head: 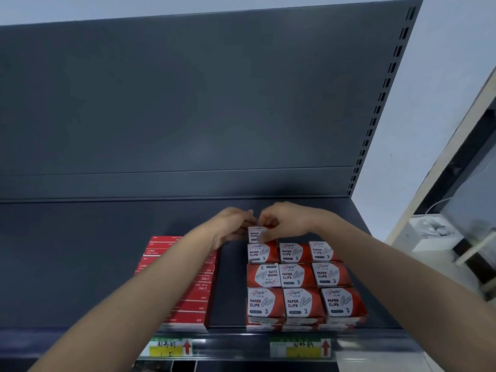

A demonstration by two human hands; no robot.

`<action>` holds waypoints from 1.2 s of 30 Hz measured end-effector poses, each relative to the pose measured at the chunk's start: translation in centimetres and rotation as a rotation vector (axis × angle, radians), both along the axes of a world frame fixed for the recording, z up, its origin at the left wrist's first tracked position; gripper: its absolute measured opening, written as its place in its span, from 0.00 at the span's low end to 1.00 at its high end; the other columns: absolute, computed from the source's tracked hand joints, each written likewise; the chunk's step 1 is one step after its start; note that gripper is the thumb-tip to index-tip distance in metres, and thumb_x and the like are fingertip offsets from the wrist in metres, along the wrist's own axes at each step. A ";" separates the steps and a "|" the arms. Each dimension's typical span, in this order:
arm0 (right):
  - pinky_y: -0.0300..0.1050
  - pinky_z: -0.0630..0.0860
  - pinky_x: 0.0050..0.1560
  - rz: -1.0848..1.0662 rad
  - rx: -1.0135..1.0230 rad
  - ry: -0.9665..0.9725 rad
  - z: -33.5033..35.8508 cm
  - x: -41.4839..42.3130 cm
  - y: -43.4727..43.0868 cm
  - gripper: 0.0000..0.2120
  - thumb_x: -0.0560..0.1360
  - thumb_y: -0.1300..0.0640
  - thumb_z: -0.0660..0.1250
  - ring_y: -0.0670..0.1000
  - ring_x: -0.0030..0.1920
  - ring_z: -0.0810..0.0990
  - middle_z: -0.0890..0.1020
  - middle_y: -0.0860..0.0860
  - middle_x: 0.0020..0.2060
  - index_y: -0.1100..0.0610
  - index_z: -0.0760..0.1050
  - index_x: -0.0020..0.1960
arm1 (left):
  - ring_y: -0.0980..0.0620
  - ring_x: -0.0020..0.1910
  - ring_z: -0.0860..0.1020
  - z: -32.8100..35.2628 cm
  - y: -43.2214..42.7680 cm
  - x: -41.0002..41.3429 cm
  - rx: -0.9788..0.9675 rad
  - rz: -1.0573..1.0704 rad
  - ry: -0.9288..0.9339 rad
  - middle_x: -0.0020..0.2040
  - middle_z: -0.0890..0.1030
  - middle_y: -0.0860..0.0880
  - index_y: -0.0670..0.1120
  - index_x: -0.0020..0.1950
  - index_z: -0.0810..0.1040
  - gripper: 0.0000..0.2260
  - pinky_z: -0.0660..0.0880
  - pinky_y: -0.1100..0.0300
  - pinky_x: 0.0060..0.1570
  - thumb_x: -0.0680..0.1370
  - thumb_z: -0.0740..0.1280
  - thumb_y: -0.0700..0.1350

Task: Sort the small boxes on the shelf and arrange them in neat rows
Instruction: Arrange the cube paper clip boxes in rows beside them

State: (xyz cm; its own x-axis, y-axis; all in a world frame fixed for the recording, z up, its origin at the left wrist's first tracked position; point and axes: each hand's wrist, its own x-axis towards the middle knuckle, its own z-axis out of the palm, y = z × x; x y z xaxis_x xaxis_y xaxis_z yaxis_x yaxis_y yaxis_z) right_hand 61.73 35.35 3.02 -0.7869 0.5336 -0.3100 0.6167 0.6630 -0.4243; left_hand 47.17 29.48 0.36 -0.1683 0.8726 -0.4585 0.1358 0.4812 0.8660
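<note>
The left hand (233,224) and right hand (285,221) pinch one small red-and-white cardboard paper-clip box (255,234) between them; just nearer than the grip, matching boxes (298,277) stand in rows on the dark metal shelf (80,264).

The paper-clip box (256,234) I pinch is glossy printed card, same as the stacked paper-clip boxes (298,275); flat red boxes (198,294) smooth card, shelf (80,251) smooth matt dark metal, price labels (300,347) paper.

staple boxes (185,280) left on shelf (80,264) — paper-clip boxes (300,280) right
</note>
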 end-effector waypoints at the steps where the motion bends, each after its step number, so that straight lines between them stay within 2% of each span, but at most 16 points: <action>1: 0.49 0.75 0.59 -0.006 -0.006 0.003 0.0 0.0 0.0 0.19 0.75 0.46 0.65 0.50 0.55 0.78 0.79 0.51 0.56 0.56 0.74 0.60 | 0.53 0.39 0.78 0.0 -0.2 0.2 0.000 0.005 -0.004 0.42 0.81 0.45 0.41 0.48 0.79 0.11 0.75 0.65 0.37 0.81 0.60 0.46; 3: 0.48 0.73 0.59 -0.028 0.005 0.001 0.0 0.1 0.0 0.18 0.78 0.47 0.59 0.51 0.57 0.76 0.78 0.51 0.58 0.56 0.72 0.63 | 0.53 0.38 0.77 0.0 -0.6 0.8 -0.002 0.023 0.010 0.42 0.80 0.46 0.40 0.52 0.78 0.15 0.73 0.66 0.34 0.81 0.58 0.49; 7: 0.48 0.72 0.61 -0.043 -0.026 -0.062 -0.6 0.6 -0.3 0.17 0.81 0.50 0.54 0.52 0.60 0.75 0.77 0.53 0.59 0.57 0.70 0.65 | 0.47 0.54 0.78 -0.6 -1.3 2.1 0.013 0.141 -0.054 0.52 0.80 0.43 0.39 0.62 0.73 0.21 0.72 0.54 0.60 0.82 0.54 0.55; 10: 0.50 0.72 0.61 -0.055 -0.031 -0.076 -0.9 0.9 -0.4 0.17 0.81 0.51 0.54 0.53 0.60 0.76 0.77 0.54 0.60 0.57 0.71 0.65 | 0.50 0.44 0.79 -0.6 -2.0 3.5 0.021 0.122 -0.097 0.44 0.81 0.45 0.41 0.60 0.74 0.21 0.74 0.55 0.51 0.82 0.52 0.56; 12: 0.50 0.70 0.65 -0.083 -0.037 -0.065 -0.8 1.4 -0.6 0.20 0.80 0.48 0.54 0.53 0.63 0.73 0.74 0.54 0.64 0.56 0.67 0.68 | 0.49 0.43 0.80 -0.6 -2.6 3.9 0.027 0.146 -0.116 0.45 0.81 0.45 0.41 0.62 0.73 0.22 0.75 0.56 0.50 0.82 0.51 0.56; 15: 0.43 0.65 0.66 -0.294 -0.092 0.224 -0.3 4.1 -1.6 0.23 0.80 0.47 0.55 0.48 0.68 0.67 0.69 0.50 0.70 0.54 0.63 0.72 | 0.47 0.51 0.80 -0.9 -3.5 4.1 0.035 0.258 -0.211 0.52 0.82 0.44 0.44 0.68 0.69 0.25 0.74 0.51 0.57 0.81 0.51 0.60; 18: 0.42 0.64 0.61 -0.765 -0.203 0.697 -1.7 8.6 -3.9 0.23 0.78 0.42 0.56 0.45 0.65 0.67 0.69 0.46 0.69 0.48 0.64 0.71 | 0.56 0.37 0.79 -1.4 -6.0 4.9 0.103 0.332 -0.351 0.49 0.78 0.54 0.50 0.59 0.74 0.22 0.72 0.59 0.40 0.80 0.49 0.61; 19: 0.45 0.64 0.63 -0.904 -0.247 0.768 -2.5 9.8 -4.8 0.26 0.76 0.39 0.56 0.47 0.68 0.67 0.68 0.46 0.70 0.47 0.63 0.71 | 0.58 0.32 0.79 -1.5 -7.0 5.4 0.107 0.350 -0.400 0.50 0.76 0.56 0.55 0.55 0.73 0.19 0.71 0.60 0.38 0.80 0.48 0.62; 21: 0.50 0.63 0.68 -1.049 -0.414 0.878 -4.2 11.5 -6.0 0.29 0.74 0.36 0.54 0.51 0.70 0.66 0.68 0.48 0.71 0.49 0.62 0.71 | 0.59 0.28 0.81 -2.4 -8.5 6.0 0.138 0.358 -0.463 0.44 0.82 0.55 0.58 0.45 0.74 0.19 0.72 0.58 0.36 0.78 0.48 0.65; 22: 0.50 0.66 0.67 -1.077 -0.527 0.939 -4.7 11.9 -6.6 0.27 0.77 0.39 0.53 0.52 0.68 0.69 0.72 0.50 0.67 0.52 0.64 0.71 | 0.60 0.29 0.82 -3.1 -8.8 6.0 0.151 0.361 -0.461 0.39 0.85 0.55 0.58 0.46 0.75 0.20 0.73 0.57 0.36 0.77 0.48 0.65; 24: 0.45 0.76 0.50 -1.062 -0.728 0.967 -5.1 12.1 -8.0 0.20 0.80 0.44 0.52 0.49 0.53 0.81 0.83 0.49 0.49 0.53 0.72 0.62 | 0.60 0.33 0.83 -3.9 -9.1 6.1 0.182 0.357 -0.488 0.35 0.85 0.57 0.58 0.52 0.75 0.20 0.76 0.58 0.35 0.77 0.48 0.65; 26: 0.45 0.79 0.38 -1.060 -0.809 0.887 -5.5 11.6 -9.1 0.20 0.78 0.40 0.51 0.50 0.40 0.85 0.86 0.48 0.38 0.50 0.77 0.51 | 0.59 0.34 0.83 -4.1 -9.1 6.3 0.189 0.327 -0.504 0.36 0.84 0.57 0.59 0.53 0.72 0.18 0.78 0.60 0.31 0.78 0.47 0.64; 28: 0.47 0.82 0.39 -1.062 -0.838 0.886 -6.2 11.1 -9.5 0.21 0.77 0.37 0.52 0.54 0.40 0.86 0.87 0.51 0.40 0.49 0.77 0.51 | 0.57 0.37 0.84 -3.9 -9.0 6.5 0.191 0.299 -0.505 0.40 0.85 0.55 0.59 0.55 0.72 0.19 0.80 0.61 0.30 0.78 0.46 0.64; 30: 0.49 0.82 0.41 -1.063 -0.853 0.916 -6.7 10.9 -9.6 0.21 0.76 0.37 0.52 0.54 0.41 0.86 0.87 0.52 0.41 0.50 0.77 0.52 | 0.52 0.42 0.85 -3.9 -8.8 6.5 0.180 0.273 -0.474 0.45 0.86 0.52 0.58 0.57 0.74 0.22 0.81 0.57 0.36 0.78 0.46 0.65; 34: 0.46 0.82 0.37 -1.054 -0.870 0.938 -7.0 10.6 -9.7 0.20 0.77 0.39 0.52 0.52 0.39 0.86 0.87 0.49 0.39 0.49 0.76 0.54 | 0.46 0.46 0.84 -3.4 -8.8 6.7 0.135 0.275 -0.466 0.45 0.86 0.49 0.57 0.48 0.79 0.22 0.79 0.48 0.50 0.77 0.48 0.65; 36: 0.45 0.82 0.35 -1.054 -0.857 0.950 -7.2 10.5 -9.8 0.19 0.77 0.40 0.52 0.51 0.40 0.86 0.86 0.48 0.40 0.49 0.75 0.56 | 0.44 0.48 0.84 -3.1 -8.9 6.7 0.117 0.281 -0.467 0.47 0.86 0.48 0.57 0.48 0.79 0.22 0.77 0.43 0.55 0.76 0.49 0.66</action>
